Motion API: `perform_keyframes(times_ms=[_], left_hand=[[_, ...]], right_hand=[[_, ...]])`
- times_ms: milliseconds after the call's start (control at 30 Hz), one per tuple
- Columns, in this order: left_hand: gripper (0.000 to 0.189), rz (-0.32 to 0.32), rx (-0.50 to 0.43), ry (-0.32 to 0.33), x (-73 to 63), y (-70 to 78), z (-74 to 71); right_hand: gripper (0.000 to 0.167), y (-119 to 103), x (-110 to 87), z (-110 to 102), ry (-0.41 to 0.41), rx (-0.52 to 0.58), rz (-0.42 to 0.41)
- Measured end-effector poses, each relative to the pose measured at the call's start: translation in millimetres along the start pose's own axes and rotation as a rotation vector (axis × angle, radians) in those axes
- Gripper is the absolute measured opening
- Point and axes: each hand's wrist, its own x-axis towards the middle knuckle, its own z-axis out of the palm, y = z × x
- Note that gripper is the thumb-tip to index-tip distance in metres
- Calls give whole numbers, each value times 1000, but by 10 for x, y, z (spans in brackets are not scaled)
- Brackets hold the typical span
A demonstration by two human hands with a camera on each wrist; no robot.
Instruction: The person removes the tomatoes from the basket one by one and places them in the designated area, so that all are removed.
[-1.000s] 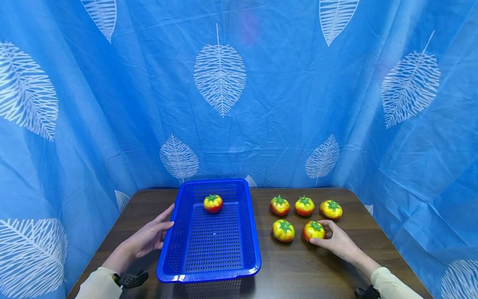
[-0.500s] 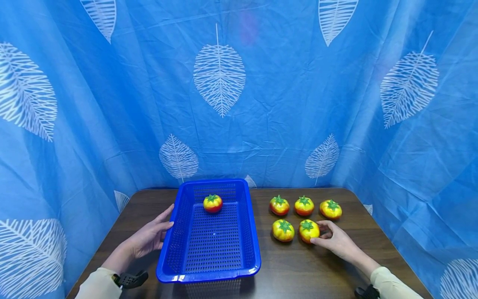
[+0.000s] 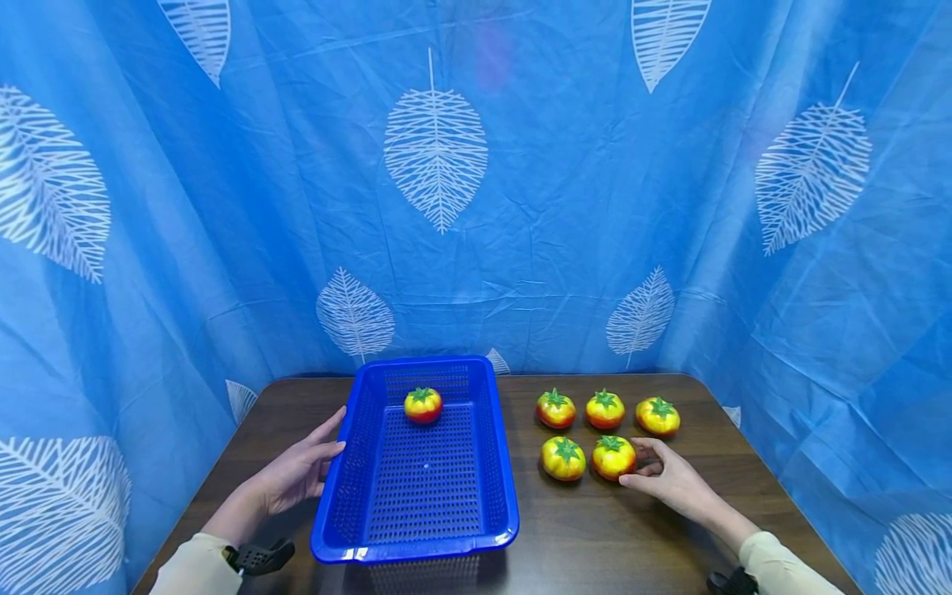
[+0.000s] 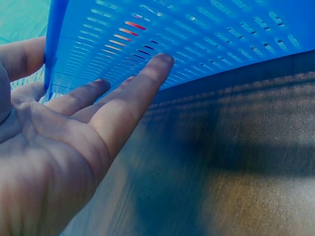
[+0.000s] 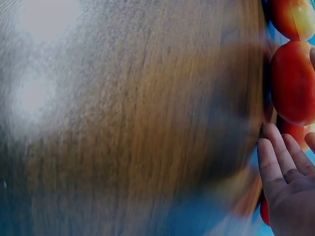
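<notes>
My left hand (image 3: 293, 473) is at the left side of a blue plastic basket (image 3: 320, 537), its fingers extended against the slotted wall (image 4: 197, 44) in the left wrist view. One red and yellow tomato (image 3: 423, 406) with a green leafy top sits at the basket's far end. To the right, my right hand (image 3: 673, 479) is beside the front-right tomato (image 3: 613, 459), thumb and fingers spread at its right edge. In the right wrist view, the fingers (image 5: 283, 157) are fairly straight, near a red tomato (image 5: 293, 83). Whether they touch it I cannot tell.
Another tomato (image 3: 563, 459) is just left of that one. Behind them stand three more: a left tomato (image 3: 555, 410), a middle tomato (image 3: 605, 410) and a right tomato (image 3: 658, 417). A blue leaf-patterned curtain (image 3: 521, 207) borders the dark wooden table (image 3: 580, 537).
The front-right tomato has shifted slightly left and turned, away from my right hand's fingers, which have loosened from it. My left hand and the basket have stayed in place.
</notes>
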Motion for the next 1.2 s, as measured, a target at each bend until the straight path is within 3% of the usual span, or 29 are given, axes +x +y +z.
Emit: perform_keyframes(times_ms=[233, 700, 967, 1200], left_hand=[[73, 2, 5, -3, 1, -10, -8], [74, 4, 5, 2, -7, -11, 9], [73, -1, 2, 7, -5, 3, 11], [72, 1, 10, 12, -6, 8, 14]], right_hand=[[83, -27, -57, -108, 12, -19, 4], [82, -196, -27, -348, 112, -69, -74], [60, -369, 40, -408, 192, -102, -205], [56, -592, 138, -423, 204, -117, -253]])
